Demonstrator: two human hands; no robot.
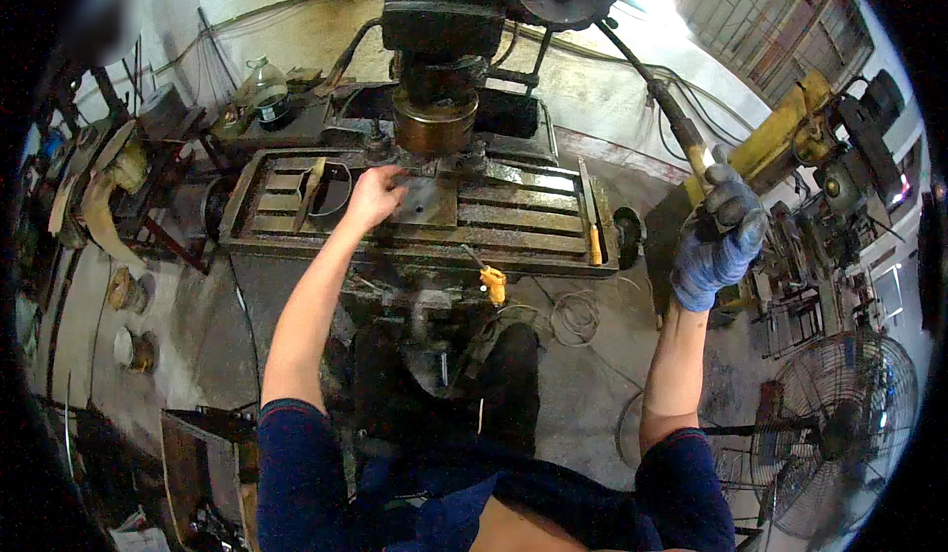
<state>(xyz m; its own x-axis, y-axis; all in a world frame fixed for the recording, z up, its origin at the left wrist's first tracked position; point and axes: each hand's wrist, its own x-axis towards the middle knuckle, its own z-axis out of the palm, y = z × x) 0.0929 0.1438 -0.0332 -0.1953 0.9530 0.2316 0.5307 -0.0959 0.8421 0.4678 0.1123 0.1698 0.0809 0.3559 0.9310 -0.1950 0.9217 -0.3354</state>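
Work under way at the spindle: grey plate on the table, lever gripped

The bare left hand (373, 200) is at the near-left edge of the grey plate (436, 205), its fingers partly curled; whether they pinch anything or stand apart cannot be told. The gloved right hand (721, 226) is clamped around the end of the long lever (673, 114), raised well to the right.

The plate lies flat on the slotted table (528, 210), below the spindle head (434, 125). One dark round spot, apparently a hole, shows in it. Judgement: the plate is set down and perhaps one hole is made; its depth, and how many remain, cannot be established. Removal from the table remains undone.

Left of the plate sits a round tub (349, 197); a yellow-handled tool (594, 242) lies at the table's right end. A yellow air gun (493, 283) is at the front. A standing fan (839, 432) is at lower right.
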